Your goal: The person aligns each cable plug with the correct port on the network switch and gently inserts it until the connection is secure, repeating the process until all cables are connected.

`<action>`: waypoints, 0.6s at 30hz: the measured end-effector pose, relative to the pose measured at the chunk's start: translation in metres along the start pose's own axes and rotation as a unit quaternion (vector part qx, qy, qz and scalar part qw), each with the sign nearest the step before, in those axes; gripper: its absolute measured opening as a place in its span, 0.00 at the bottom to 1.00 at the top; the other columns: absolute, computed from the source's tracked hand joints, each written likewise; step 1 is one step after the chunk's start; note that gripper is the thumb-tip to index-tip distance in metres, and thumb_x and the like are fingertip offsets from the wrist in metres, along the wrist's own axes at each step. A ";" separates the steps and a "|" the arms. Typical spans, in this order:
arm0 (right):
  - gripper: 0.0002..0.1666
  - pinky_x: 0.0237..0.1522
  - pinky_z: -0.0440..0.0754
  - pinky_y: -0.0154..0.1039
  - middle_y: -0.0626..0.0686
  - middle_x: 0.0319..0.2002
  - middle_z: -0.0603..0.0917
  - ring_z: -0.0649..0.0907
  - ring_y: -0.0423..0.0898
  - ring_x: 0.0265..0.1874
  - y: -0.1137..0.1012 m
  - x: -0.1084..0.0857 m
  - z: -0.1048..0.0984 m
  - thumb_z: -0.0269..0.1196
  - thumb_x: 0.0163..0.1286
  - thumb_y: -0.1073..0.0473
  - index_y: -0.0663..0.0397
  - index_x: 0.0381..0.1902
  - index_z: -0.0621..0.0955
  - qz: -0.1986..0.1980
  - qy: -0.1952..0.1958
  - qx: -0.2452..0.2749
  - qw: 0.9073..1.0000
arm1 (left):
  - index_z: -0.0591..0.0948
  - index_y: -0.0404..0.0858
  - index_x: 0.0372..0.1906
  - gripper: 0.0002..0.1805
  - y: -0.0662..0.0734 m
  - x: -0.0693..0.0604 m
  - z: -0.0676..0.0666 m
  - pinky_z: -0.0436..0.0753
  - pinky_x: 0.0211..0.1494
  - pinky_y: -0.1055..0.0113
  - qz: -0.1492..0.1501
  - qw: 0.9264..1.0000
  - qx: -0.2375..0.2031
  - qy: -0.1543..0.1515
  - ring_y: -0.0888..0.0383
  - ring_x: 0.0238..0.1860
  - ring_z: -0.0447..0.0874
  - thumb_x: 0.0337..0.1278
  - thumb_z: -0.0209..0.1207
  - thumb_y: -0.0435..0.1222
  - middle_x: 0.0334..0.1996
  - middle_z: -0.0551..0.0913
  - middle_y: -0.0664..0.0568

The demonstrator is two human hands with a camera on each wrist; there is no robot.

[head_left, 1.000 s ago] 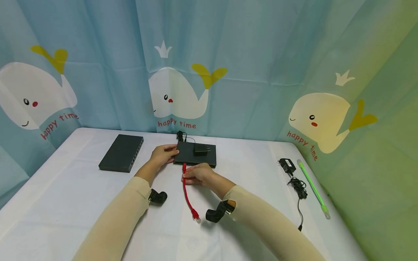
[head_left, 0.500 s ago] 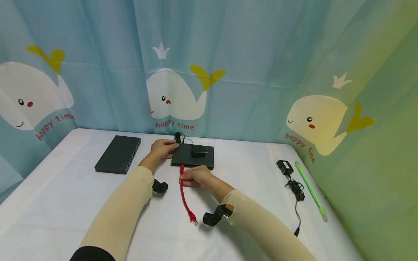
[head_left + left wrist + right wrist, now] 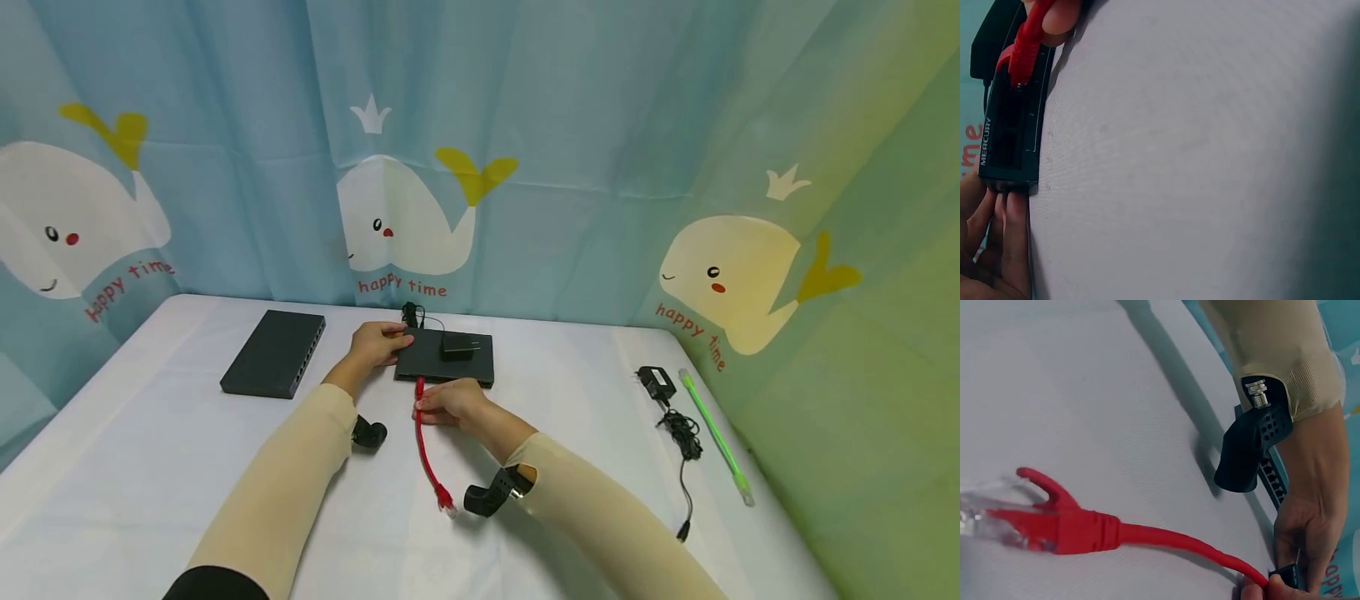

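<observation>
A black network box (image 3: 435,357) lies near the table's back edge with a black power plug (image 3: 459,347) on top. My left hand (image 3: 373,346) grips its left end, thumb on top; the left wrist view shows fingers (image 3: 1015,244) against that end. My right hand (image 3: 457,402) pinches the red cable (image 3: 423,442) close to the box's front. In the left wrist view the cable's red connector (image 3: 1024,57) is at a port in the front face; how deep it sits I cannot tell. The cable's other connector (image 3: 1079,531) hangs free towards me.
Another black box (image 3: 273,353) lies on the left of the white table (image 3: 150,433). At the right are a black adapter (image 3: 656,383) with a bundled cord (image 3: 682,435) and a green stick-like item (image 3: 716,437). A patterned curtain (image 3: 570,250) stands behind the table.
The head view has shifted slightly. Both hands keep their places at the box and cable, with barely any visible movement.
</observation>
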State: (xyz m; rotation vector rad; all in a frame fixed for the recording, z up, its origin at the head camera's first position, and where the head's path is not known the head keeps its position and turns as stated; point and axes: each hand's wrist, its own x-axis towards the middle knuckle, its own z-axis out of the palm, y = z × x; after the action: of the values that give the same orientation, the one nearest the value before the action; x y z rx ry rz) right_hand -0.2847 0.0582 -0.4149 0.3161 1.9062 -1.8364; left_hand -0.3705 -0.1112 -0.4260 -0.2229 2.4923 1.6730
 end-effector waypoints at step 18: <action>0.14 0.28 0.88 0.33 0.54 0.25 0.87 0.87 0.43 0.24 -0.003 0.005 0.000 0.66 0.61 0.76 0.73 0.46 0.82 0.008 0.000 0.002 1.000 | 0.79 0.43 0.64 0.24 -0.004 -0.002 0.004 0.86 0.36 0.74 0.020 1.000 0.012 0.017 0.56 0.44 0.85 0.64 0.64 0.42 0.59 0.82 0.45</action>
State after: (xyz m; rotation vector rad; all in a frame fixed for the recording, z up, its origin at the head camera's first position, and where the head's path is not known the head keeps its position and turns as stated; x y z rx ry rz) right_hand -0.2901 0.0568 -0.4150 0.3316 1.8964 -1.8303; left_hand -0.3679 -0.1088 -0.4312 -0.2022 2.5556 1.6663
